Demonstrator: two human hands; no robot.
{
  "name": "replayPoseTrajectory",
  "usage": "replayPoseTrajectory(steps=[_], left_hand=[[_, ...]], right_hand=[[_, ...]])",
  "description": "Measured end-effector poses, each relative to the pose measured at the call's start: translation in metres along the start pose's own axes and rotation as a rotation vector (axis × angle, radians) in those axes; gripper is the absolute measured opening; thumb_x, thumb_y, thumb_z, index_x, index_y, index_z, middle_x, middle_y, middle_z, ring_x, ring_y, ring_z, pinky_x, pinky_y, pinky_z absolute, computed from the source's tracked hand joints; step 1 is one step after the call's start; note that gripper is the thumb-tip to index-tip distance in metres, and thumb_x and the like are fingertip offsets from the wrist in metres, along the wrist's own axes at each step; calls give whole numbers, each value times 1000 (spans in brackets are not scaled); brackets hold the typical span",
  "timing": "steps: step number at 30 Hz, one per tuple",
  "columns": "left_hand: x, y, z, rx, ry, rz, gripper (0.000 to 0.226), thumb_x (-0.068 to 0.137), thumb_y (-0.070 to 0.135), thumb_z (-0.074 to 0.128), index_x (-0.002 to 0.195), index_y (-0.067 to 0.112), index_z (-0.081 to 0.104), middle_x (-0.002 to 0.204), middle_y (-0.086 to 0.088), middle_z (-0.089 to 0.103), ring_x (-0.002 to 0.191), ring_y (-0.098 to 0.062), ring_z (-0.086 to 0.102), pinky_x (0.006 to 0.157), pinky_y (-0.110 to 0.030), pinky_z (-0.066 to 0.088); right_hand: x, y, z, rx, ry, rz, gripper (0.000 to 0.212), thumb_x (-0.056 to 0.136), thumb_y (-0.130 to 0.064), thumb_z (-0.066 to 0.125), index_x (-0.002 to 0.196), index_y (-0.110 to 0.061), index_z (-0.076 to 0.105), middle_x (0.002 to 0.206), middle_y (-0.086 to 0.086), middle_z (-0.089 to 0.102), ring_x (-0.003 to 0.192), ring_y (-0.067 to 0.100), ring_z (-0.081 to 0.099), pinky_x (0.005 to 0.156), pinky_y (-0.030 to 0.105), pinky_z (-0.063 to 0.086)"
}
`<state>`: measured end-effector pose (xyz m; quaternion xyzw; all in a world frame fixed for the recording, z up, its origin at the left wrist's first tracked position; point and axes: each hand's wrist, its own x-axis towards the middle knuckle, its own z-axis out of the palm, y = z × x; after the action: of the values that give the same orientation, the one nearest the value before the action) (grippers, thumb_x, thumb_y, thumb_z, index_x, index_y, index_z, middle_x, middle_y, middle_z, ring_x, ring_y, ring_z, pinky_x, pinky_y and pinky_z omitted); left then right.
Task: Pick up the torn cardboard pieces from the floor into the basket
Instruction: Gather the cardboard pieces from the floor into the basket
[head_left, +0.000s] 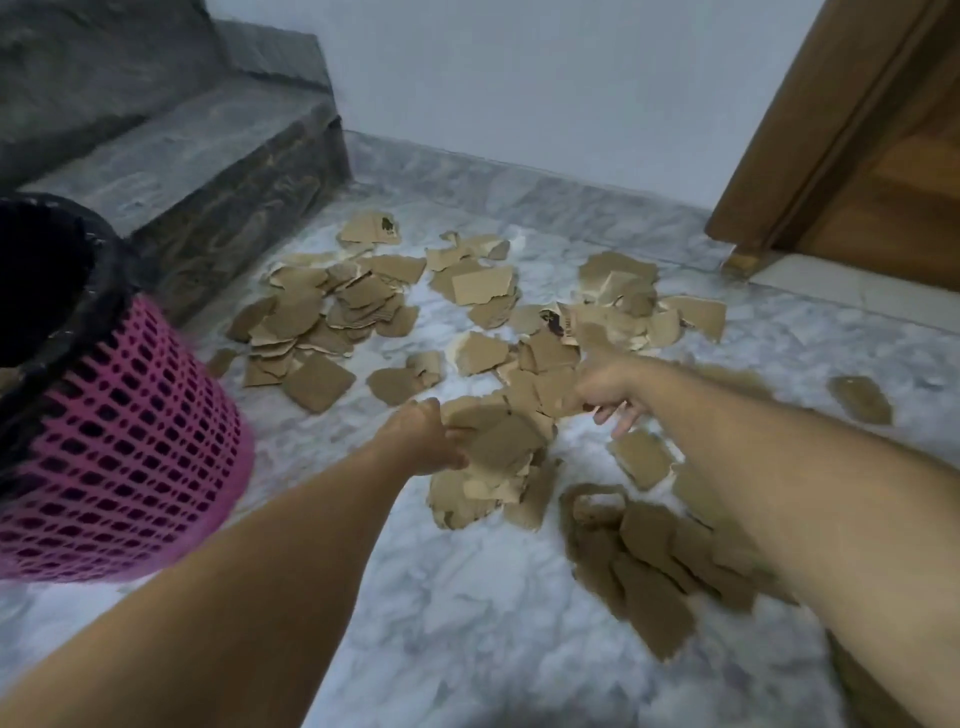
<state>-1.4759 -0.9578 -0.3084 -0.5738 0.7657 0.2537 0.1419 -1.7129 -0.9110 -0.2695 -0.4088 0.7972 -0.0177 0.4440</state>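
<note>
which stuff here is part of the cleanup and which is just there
Part of the job:
- cardboard pieces scattered on the floor
- stack of pieces gripped by the left hand
- right hand, reaching among the pieces
- pink basket with a black liner, at the left

Just there:
- stone steps
- wooden door
- wall
</note>
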Motion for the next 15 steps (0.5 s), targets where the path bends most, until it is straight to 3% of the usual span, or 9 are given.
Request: replayPoseTrajectory(steps=[3,5,7,9,12,15], left_hand=[[17,7,31,-27,2,-1,101,58,52,81,139,13,33,134,-13,43,126,-30,40,97,-39,43],[26,15,47,-66,13,-24,103,60,52,82,139,11,30,132,-14,38,124,-32,38,98,-41,42],[32,26,55,-83,26,-41,107,60,53,83,140,10,27,132,-15,33,124,-33,35,102,-45,41],[40,33,59,-88,37,-50,113,56,55,84,141,10,24,134,-15,29,125,-33,32,104,-47,38],[51,38,66,-47,24,-48,116,53,53,87,140,9,23,133,-15,31,126,-33,32,103,-43,38],[58,39,72,38,56,-50,117,52,47,89,140,12,20,131,-13,33,126,-31,32,97,-42,40]], right_hand=[[-5,44,13,-337,-54,27,38,78,-35,80,84,-6,57,81,8,58,63,21,55,52,31,53],[-7,76,23,-423,-77,50,48,74,-34,84,106,-4,64,99,9,65,74,21,58,65,34,57],[-7,104,33,-392,-74,56,79,65,-31,90,131,-10,51,122,6,59,97,22,61,85,38,58],[-4,123,47,-484,-61,-9,113,54,-37,91,148,-21,31,144,4,47,124,25,53,100,40,50],[-1,139,74,-605,-69,-134,132,55,-25,90,154,-33,2,160,1,10,147,29,14,115,42,30],[-3,138,90,-759,-9,-278,136,57,-17,90,152,-36,-4,160,-1,0,146,27,6,115,42,24]])
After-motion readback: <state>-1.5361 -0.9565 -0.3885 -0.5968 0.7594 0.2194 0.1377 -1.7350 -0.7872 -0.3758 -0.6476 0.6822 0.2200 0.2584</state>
